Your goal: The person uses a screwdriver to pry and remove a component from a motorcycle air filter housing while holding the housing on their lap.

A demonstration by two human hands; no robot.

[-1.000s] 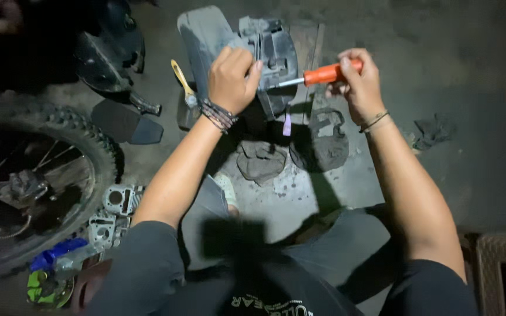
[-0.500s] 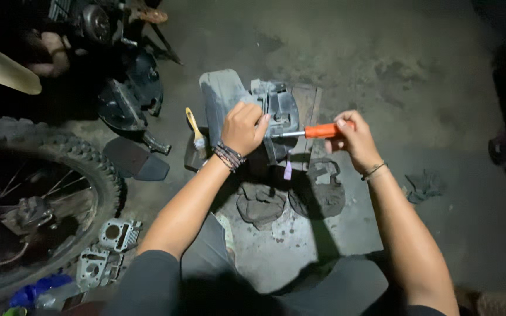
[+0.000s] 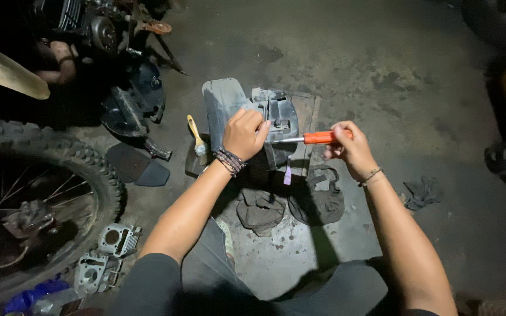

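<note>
Grey plastic cover [image 3: 247, 108] sits mid-frame on floor, left hand [image 3: 244, 133] clamped on it, right hand [image 3: 346, 146] gripping orange-handled screwdriver [image 3: 308, 138], tip at fastener: screw-driving step, next needs steady axial pressure.

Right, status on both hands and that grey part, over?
Left hand gripping grey part. Right hand holds orange screwdriver, tip at part. Brush lies left, apart; nothing blocking.
</note>
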